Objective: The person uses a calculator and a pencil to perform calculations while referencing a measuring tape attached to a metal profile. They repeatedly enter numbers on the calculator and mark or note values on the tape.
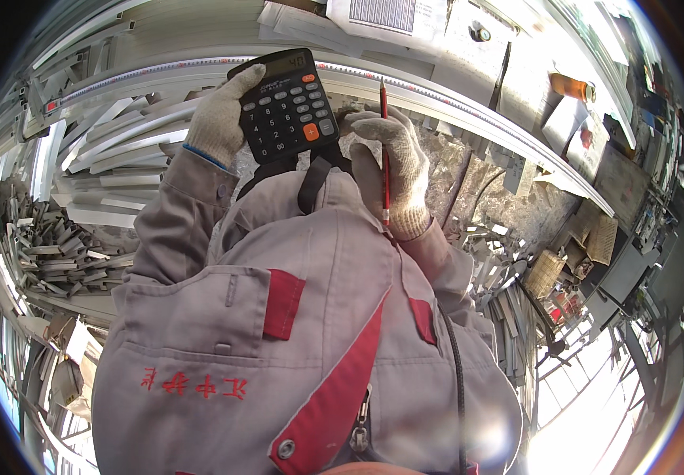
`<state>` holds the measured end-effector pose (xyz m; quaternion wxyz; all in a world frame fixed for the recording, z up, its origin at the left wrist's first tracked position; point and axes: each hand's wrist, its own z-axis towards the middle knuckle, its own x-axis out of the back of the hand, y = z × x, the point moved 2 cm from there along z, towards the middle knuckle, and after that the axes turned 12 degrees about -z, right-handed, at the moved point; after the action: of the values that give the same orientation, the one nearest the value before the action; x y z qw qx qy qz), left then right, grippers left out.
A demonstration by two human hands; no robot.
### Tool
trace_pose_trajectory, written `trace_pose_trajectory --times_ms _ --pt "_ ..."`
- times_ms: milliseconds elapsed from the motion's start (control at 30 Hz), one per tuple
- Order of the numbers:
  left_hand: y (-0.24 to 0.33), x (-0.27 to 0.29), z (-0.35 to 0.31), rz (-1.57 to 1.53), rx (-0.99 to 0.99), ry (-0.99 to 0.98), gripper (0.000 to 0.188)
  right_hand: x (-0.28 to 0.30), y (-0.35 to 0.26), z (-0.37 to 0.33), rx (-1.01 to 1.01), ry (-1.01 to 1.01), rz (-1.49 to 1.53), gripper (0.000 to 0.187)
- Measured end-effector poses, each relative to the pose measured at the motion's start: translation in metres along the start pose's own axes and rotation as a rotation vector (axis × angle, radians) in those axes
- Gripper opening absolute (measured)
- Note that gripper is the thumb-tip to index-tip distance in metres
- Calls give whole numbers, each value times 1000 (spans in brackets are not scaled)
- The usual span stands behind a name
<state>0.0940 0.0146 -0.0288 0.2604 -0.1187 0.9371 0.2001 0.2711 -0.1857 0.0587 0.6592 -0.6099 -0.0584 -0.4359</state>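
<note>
A black desk calculator (288, 119) with grey and orange keys is in my left hand (217, 123), the thumb lying over its upper left edge. Its lit screen faces up. My right hand (409, 162), just to the right of it, is closed around a slim red pencil (385, 150), which stands nearly upright in the picture with its tip pointing away from me. The right fingertips are curled close to the calculator's right edge; whether they touch it I cannot tell. Both hands wear pale knitted gloves.
Beyond the hands, a marked measuring strip (160, 69) runs along a long metal rail. Papers (469, 55) and an orange bottle (570, 87) are at the far right. Metal bars (124, 154) and short cut pieces (65, 249) pile up at left; a woven basket (544, 274) stands right.
</note>
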Motion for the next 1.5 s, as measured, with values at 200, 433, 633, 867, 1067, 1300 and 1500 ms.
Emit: trace_pose_trajectory --times_ms 200,433,633,867,1067,1300,1500 --pt "-2 -24 -5 196 9 -16 33 -6 4 -4 66 -31 -67 42" --pt "-2 -43 -9 303 -40 16 37 -10 4 -8 101 -28 -91 41" --pt "3 -46 -12 335 -44 2 43 -8 5 -8 115 37 -165 38" --pt "4 -49 -10 314 -28 5 41 -11 3 -4 161 -1 -214 39" --pt "3 -45 -8 349 -7 51 38 -15 4 1 150 15 -191 37" --pt "5 -39 -5 426 -44 58 38 -6 13 -15 -239 12 63 34" --pt "7 -26 -3 452 -13 49 32 0 21 -25 -478 -14 376 37"
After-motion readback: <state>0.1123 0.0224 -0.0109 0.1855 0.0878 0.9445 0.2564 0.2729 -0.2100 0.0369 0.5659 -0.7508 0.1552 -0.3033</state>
